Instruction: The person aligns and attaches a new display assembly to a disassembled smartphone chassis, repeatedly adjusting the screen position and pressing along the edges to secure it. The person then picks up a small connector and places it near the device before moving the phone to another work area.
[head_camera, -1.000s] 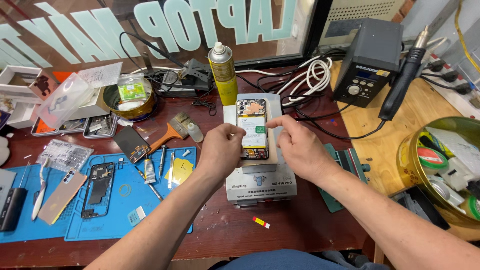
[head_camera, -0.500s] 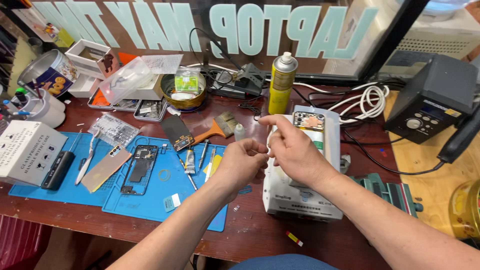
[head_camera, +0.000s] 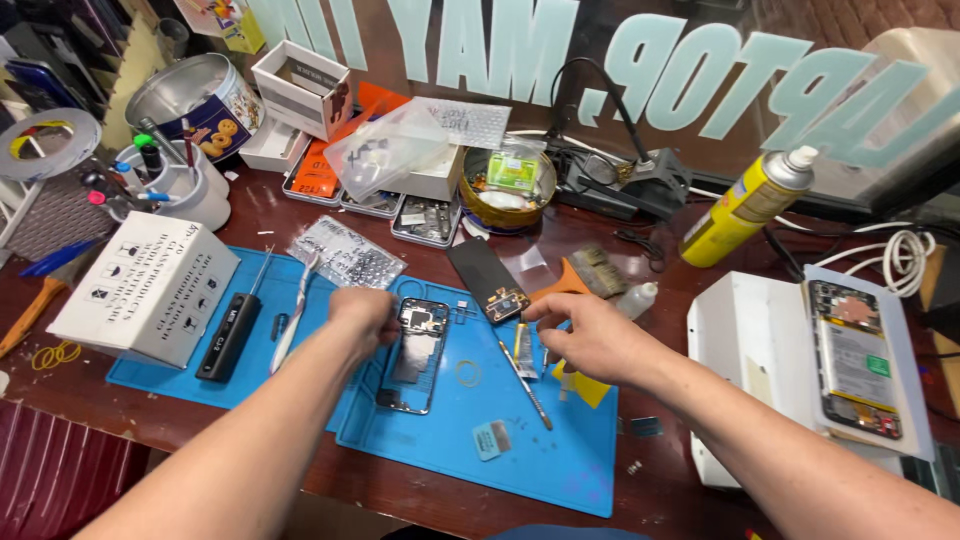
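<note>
A stripped black phone frame (head_camera: 412, 358) lies on the blue work mat (head_camera: 560, 462). My left hand (head_camera: 362, 312) rests with curled fingers against the frame's upper left edge; its grip is hidden. To the right, my right hand (head_camera: 583, 335) hovers with fingers apart over a small tube (head_camera: 522, 350) and a thin metal tool (head_camera: 527, 388). A dark phone screen panel (head_camera: 487, 279) lies just beyond both hands. Far right, an opened phone (head_camera: 855, 356) lies on a white box-shaped machine (head_camera: 745, 345).
A white carton (head_camera: 150, 290) and a black pen-like tool (head_camera: 228, 335) sit at the mat's left. Behind are a yellow spray can (head_camera: 745, 208), a round tin (head_camera: 505, 188), parts trays (head_camera: 425, 220), a brush (head_camera: 590, 275) and a cup of tools (head_camera: 185, 190). Cables (head_camera: 905, 255) coil at the right.
The view swung left from the white machine to the blue mat. Both hands left the opened phone on the machine and came down over the phone frame and tools.
</note>
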